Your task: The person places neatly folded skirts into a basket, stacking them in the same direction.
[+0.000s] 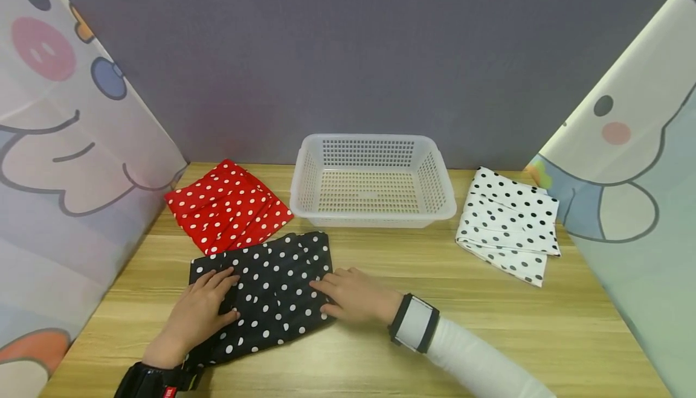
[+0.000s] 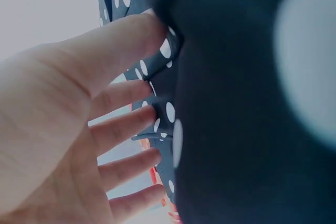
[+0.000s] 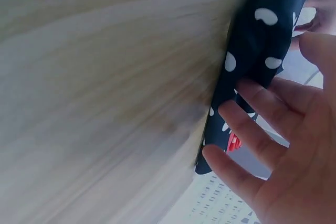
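A black cloth with white polka dots (image 1: 272,289) lies folded on the table in front of me. My left hand (image 1: 198,310) rests on its left side with the fingers spread. On the right edge of the same cloth lie the fingertips of my right hand (image 1: 356,295). The left wrist view has the left hand (image 2: 105,108) with extended fingers touching the dotted fabric (image 2: 220,103). In the right wrist view, the fingers of the right hand (image 3: 283,129) touch the edge of the folded black cloth (image 3: 252,51). Neither hand grips the fabric.
A red cloth with white dots (image 1: 228,211) lies behind the black one, touching or partly under its back edge. A white plastic basket (image 1: 372,220) stands at the back middle. To the right lies a folded white cloth with black dots (image 1: 508,217). A grey panel (image 1: 348,54) rises behind the table.
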`<action>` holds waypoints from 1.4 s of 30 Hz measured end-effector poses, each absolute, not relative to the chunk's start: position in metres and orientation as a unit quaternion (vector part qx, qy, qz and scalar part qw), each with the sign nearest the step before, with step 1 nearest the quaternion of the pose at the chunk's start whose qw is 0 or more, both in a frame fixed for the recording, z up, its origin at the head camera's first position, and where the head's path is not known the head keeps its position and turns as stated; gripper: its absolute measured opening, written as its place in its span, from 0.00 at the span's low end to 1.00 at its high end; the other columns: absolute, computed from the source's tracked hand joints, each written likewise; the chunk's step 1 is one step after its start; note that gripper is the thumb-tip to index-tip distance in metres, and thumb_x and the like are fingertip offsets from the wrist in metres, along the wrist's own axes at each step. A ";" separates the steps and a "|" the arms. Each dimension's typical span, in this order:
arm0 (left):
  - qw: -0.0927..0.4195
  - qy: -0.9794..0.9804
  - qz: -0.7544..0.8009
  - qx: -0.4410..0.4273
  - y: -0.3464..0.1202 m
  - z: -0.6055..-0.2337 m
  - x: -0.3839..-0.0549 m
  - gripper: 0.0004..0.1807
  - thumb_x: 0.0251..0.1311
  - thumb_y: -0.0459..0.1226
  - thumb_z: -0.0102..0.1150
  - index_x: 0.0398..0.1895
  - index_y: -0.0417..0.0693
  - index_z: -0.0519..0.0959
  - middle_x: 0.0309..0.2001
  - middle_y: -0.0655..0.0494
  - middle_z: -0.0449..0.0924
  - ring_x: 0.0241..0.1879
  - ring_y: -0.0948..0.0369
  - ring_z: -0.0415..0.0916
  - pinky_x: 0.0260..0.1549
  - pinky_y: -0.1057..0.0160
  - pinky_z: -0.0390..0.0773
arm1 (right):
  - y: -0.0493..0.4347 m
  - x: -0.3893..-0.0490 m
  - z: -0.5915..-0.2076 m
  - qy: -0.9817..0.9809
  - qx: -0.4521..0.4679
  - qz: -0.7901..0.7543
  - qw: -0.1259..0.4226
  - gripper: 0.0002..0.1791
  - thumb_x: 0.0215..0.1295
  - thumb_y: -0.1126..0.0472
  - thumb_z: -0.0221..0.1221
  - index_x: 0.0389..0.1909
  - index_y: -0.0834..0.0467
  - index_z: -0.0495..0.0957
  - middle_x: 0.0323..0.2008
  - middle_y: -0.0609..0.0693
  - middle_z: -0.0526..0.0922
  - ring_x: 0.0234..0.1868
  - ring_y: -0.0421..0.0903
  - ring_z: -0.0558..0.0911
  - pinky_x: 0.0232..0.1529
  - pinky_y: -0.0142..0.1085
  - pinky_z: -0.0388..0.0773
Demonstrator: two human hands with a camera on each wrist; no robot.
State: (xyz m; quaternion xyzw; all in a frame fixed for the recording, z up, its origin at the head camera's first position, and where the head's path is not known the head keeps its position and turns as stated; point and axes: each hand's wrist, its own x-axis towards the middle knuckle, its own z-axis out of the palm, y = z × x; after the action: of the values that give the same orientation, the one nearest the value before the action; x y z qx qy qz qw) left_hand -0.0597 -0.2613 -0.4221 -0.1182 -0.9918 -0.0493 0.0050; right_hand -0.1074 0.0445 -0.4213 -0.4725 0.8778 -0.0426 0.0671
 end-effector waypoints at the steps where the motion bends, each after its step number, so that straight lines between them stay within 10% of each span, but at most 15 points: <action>1: 0.007 -0.991 -0.048 -0.123 -0.260 -0.422 -0.060 0.38 0.33 0.46 0.75 0.52 0.42 0.75 0.56 0.39 0.72 0.55 0.36 0.65 0.48 0.34 0.66 | 0.045 -0.108 -0.422 0.878 -0.472 -0.045 0.064 0.28 0.67 0.43 0.46 0.63 0.51 0.65 0.51 0.44 0.75 0.51 0.42 0.73 0.51 0.37 0.72; 9: 0.006 -0.989 -0.037 -0.145 -0.246 -0.423 -0.062 0.38 0.34 0.48 0.74 0.52 0.42 0.75 0.56 0.40 0.72 0.56 0.37 0.65 0.49 0.35 0.66 | 0.052 -0.112 -0.425 0.887 -0.456 -0.063 0.039 0.20 0.67 0.47 0.48 0.53 0.52 0.75 0.44 0.44 0.72 0.45 0.40 0.71 0.42 0.32 0.71; 16: 0.008 -0.985 -0.036 -0.167 -0.233 -0.424 -0.066 0.38 0.35 0.48 0.73 0.52 0.42 0.75 0.57 0.41 0.71 0.55 0.40 0.66 0.50 0.38 0.68 | 0.058 -0.115 -0.425 0.892 -0.445 -0.077 0.025 0.15 0.66 0.47 0.50 0.43 0.51 0.77 0.61 0.48 0.69 0.63 0.47 0.67 0.58 0.43 0.68; 42: -0.056 -0.973 -0.094 -0.203 -0.190 -0.427 -0.090 0.36 0.45 0.46 0.68 0.59 0.41 0.70 0.63 0.44 0.65 0.59 0.43 0.65 0.54 0.40 0.66 | 0.106 -0.120 -0.431 0.914 -0.389 -0.106 0.055 0.23 0.66 0.50 0.50 0.57 0.57 0.71 0.58 0.49 0.71 0.58 0.47 0.72 0.54 0.44 0.72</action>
State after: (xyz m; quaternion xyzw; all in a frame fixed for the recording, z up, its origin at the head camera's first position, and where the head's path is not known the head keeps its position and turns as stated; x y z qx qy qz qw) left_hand -0.0900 -0.1905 -0.4266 -0.2032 -0.9730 -0.0939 -0.0558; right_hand -0.1202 0.1065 -0.4310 -0.3887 0.9136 -0.1062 0.0551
